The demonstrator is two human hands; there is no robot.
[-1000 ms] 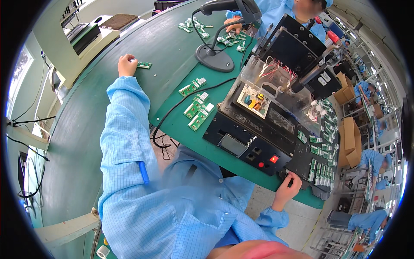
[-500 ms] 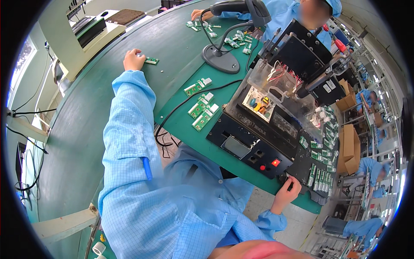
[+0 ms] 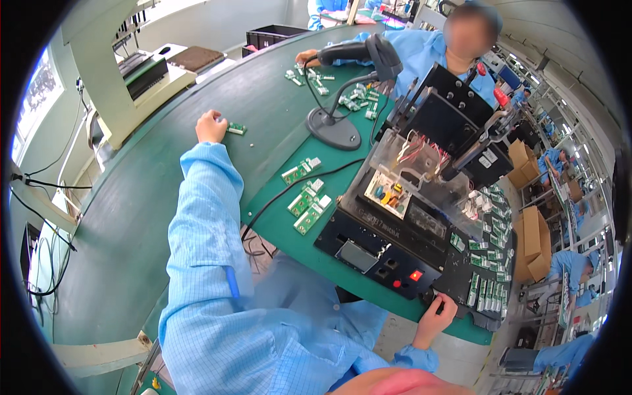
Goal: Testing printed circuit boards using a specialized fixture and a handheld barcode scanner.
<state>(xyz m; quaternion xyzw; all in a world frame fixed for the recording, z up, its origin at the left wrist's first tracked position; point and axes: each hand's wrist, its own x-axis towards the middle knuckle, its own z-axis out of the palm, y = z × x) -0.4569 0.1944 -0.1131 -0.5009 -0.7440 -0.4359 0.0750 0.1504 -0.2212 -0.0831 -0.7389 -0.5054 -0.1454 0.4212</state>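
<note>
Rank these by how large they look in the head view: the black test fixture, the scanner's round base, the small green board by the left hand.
1. Test fixture
2. Scanner base
3. Green board, smallest, though farthest from the camera.

Two hands of the wearer were seen: the left hand (image 3: 210, 126) and the right hand (image 3: 436, 316). One small board (image 3: 236, 128) was touched by the left hand. Four more boards (image 3: 307, 195) were counted near the counter's (image 3: 197, 197) edge. One scanner (image 3: 368, 52) on its stand and one test fixture (image 3: 408, 210) were counted. Rows of boards (image 3: 487, 276) beside the fixture could not be counted.
</note>
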